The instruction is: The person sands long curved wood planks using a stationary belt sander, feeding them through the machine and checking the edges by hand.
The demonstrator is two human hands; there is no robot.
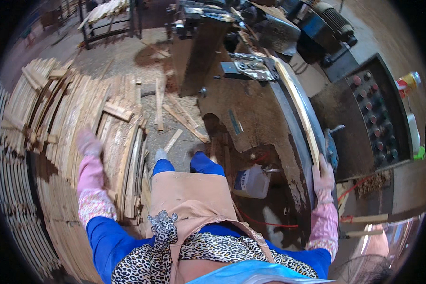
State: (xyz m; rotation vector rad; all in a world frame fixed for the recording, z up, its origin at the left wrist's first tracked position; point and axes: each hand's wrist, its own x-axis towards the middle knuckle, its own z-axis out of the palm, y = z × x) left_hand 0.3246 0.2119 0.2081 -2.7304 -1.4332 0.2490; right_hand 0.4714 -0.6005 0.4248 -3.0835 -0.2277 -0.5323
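My right hand point(323, 179), in a pale knit glove, is closed on the near end of a long wooden strip point(296, 99). The strip lies lengthwise along the grey metal bed point(296, 123) of a woodworking machine, its far end close to the machine's head. On the other side, my gloved left hand point(88, 143) is over a stack of wooden strips point(71, 118). Motion smears its fingers, so I cannot make out whether it touches or holds one.
A panel of buttons point(376, 118) stands right of the bed, with a blue motor point(326, 23) beyond. Below the bed sits a white plastic jug point(252, 182). Loose wood offcuts point(173, 139) litter the floor ahead of my feet. A rack point(106, 19) holds more strips at far left.
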